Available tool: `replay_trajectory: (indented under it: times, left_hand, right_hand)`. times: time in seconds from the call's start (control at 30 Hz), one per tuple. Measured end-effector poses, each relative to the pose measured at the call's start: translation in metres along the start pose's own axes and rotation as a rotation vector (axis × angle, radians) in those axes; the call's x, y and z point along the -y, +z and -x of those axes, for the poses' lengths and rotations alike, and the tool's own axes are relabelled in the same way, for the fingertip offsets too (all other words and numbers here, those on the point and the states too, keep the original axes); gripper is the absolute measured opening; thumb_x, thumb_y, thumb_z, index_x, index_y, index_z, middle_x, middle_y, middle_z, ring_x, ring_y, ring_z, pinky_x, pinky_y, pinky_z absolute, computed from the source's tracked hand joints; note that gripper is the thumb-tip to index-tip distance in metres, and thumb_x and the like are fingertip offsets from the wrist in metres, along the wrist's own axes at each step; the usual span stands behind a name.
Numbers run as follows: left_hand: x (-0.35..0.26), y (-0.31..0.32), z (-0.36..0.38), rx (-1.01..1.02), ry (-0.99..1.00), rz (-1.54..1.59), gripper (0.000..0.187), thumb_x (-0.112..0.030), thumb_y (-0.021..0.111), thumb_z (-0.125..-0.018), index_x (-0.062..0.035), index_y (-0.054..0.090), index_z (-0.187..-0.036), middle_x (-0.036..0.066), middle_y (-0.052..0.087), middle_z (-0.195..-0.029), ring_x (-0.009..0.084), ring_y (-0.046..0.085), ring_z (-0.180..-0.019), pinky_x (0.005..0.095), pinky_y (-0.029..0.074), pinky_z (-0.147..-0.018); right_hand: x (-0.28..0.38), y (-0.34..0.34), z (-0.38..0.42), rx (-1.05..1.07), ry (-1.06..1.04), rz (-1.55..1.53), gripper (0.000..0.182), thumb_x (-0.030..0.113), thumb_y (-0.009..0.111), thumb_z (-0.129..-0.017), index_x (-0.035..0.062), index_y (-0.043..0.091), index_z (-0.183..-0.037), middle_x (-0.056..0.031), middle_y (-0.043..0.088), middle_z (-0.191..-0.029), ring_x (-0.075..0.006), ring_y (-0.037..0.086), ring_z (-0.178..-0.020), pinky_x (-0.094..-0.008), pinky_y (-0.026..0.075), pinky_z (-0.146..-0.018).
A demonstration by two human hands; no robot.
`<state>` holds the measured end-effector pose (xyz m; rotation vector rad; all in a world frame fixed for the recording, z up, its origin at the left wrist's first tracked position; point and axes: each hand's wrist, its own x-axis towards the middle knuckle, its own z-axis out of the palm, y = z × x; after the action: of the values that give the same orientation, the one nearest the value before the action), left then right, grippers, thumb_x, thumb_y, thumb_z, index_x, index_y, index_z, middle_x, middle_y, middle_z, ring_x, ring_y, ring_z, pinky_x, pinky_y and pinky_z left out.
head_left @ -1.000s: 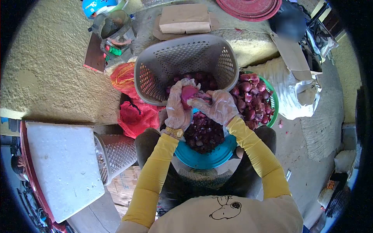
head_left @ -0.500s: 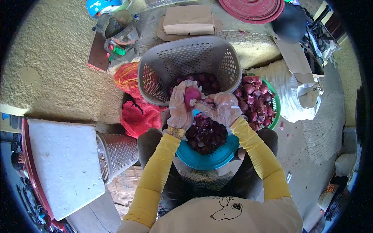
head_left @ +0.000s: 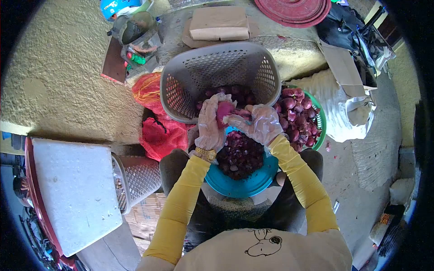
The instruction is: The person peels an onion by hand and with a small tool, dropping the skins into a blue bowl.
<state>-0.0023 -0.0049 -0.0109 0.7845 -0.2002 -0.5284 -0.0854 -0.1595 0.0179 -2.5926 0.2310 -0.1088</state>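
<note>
My left hand [head_left: 209, 126], in a clear plastic glove, is closed round a purple-red onion [head_left: 224, 109]. Beside it, my gloved right hand [head_left: 263, 124] has its fingers bent together against the onion's right side. A small dark and pinkish piece shows at those fingers; its kind cannot be made out. Below both hands sits a blue basin [head_left: 242, 189] holding dark red onion skins [head_left: 239, 156]. Just beyond them stands a tall grey-brown perforated basket [head_left: 217, 67] with several onions [head_left: 242, 95] at its bottom.
A green basket [head_left: 322, 119] heaped with unpeeled onions stands at the right, near a white sack [head_left: 352, 122]. Red mesh bags [head_left: 165, 135] lie at the left. Farther left are a white foam board [head_left: 72, 194] and a pale basket [head_left: 142, 178]. Cardboard [head_left: 219, 25] lies behind.
The onion has turned slightly in my left hand. My right hand's fingers have shifted a little left, and more of the pinkish piece shows above them.
</note>
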Motion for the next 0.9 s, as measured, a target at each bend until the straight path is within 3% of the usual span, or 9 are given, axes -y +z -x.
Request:
replay_trajectory:
  times: [0.2,0.3,0.4,0.5,0.6,0.67,0.7,0.77,0.9]
  left_hand:
    - [-0.002,0.005,0.002,-0.041,-0.036,0.045,0.029,-0.027,0.056,-0.103,-0.0034,0.059,-0.119,0.012,0.062,-0.119,0.0264,0.06,-0.115,0.0476,0.049,-0.108]
    - [-0.002,0.006,0.002,-0.023,-0.003,0.051,0.027,-0.026,0.056,-0.103,-0.0032,0.059,-0.119,0.012,0.063,-0.119,0.027,0.061,-0.114,0.0466,0.05,-0.106]
    - [-0.005,0.008,0.002,-0.016,-0.018,0.039,0.027,-0.025,0.057,-0.103,-0.0034,0.059,-0.119,0.012,0.063,-0.119,0.0276,0.061,-0.113,0.0458,0.051,-0.106]
    - [-0.002,0.009,0.001,-0.046,-0.034,0.035,0.026,-0.025,0.058,-0.103,-0.0038,0.059,-0.119,0.013,0.063,-0.117,0.0283,0.063,-0.111,0.0474,0.054,-0.102]
    - [0.0,0.006,0.001,-0.089,0.072,-0.235,0.026,-0.026,0.059,-0.102,-0.0049,0.06,-0.117,0.013,0.064,-0.116,0.0292,0.064,-0.108,0.0494,0.056,-0.097]
    - [-0.011,0.003,-0.003,-0.198,-0.117,0.105,0.027,-0.028,0.059,-0.103,-0.0053,0.059,-0.117,0.013,0.064,-0.117,0.0305,0.065,-0.106,0.0503,0.058,-0.092]
    - [-0.013,-0.001,-0.005,-0.199,-0.116,0.104,0.027,-0.028,0.059,-0.103,-0.0053,0.059,-0.117,0.013,0.064,-0.117,0.0305,0.065,-0.106,0.0503,0.058,-0.092]
    - [-0.014,-0.006,-0.006,-0.183,-0.128,0.126,0.028,-0.029,0.058,-0.103,-0.0051,0.059,-0.117,0.012,0.064,-0.118,0.0313,0.065,-0.106,0.0501,0.058,-0.09]
    - [-0.012,-0.003,-0.003,-0.069,-0.144,0.105,0.031,-0.03,0.057,-0.103,-0.0032,0.058,-0.12,0.013,0.064,-0.118,0.0311,0.065,-0.108,0.0477,0.057,-0.092]
  right_hand:
    - [0.013,-0.012,0.0,0.034,0.058,-0.039,0.068,0.077,0.064,-0.079,0.01,0.074,-0.088,-0.014,0.067,-0.069,-0.035,0.066,-0.069,-0.0429,0.051,-0.062]
    - [0.017,-0.017,0.0,0.101,0.109,-0.092,0.073,0.081,0.063,-0.077,0.0114,0.076,-0.093,-0.0142,0.073,-0.079,-0.0355,0.07,-0.078,-0.0427,0.055,-0.071]
    - [0.018,-0.017,0.001,0.187,0.147,-0.174,0.068,0.076,0.065,-0.08,0.0098,0.076,-0.092,-0.0137,0.074,-0.081,-0.0357,0.07,-0.079,-0.0425,0.054,-0.072]
    - [0.011,-0.008,0.005,0.132,0.039,-0.269,0.063,0.071,0.065,-0.084,0.0105,0.077,-0.093,-0.014,0.073,-0.081,-0.0356,0.07,-0.079,-0.0428,0.055,-0.072]
    - [0.006,-0.002,0.008,-0.027,-0.19,-0.463,0.049,0.057,0.073,-0.085,0.009,0.078,-0.094,-0.0154,0.072,-0.077,-0.0328,0.071,-0.072,-0.0407,0.054,-0.065]
    - [-0.005,0.004,0.005,0.19,-0.241,0.101,0.05,0.057,0.075,-0.083,0.0099,0.078,-0.099,-0.0139,0.073,-0.079,-0.0322,0.071,-0.073,-0.0402,0.055,-0.066]
    - [-0.001,0.002,0.005,0.191,-0.243,0.099,0.05,0.057,0.075,-0.083,0.0099,0.078,-0.099,-0.0139,0.073,-0.079,-0.0322,0.071,-0.073,-0.0402,0.055,-0.066]
    - [0.009,-0.003,0.007,-0.044,-0.278,-0.202,0.055,0.063,0.076,-0.079,0.0114,0.077,-0.101,-0.0121,0.073,-0.08,-0.0331,0.07,-0.073,-0.0413,0.055,-0.066]
    - [0.005,-0.004,0.005,-0.141,-0.153,0.034,0.062,0.071,0.074,-0.076,0.0118,0.076,-0.095,-0.0118,0.071,-0.075,-0.0334,0.07,-0.072,-0.042,0.055,-0.066]
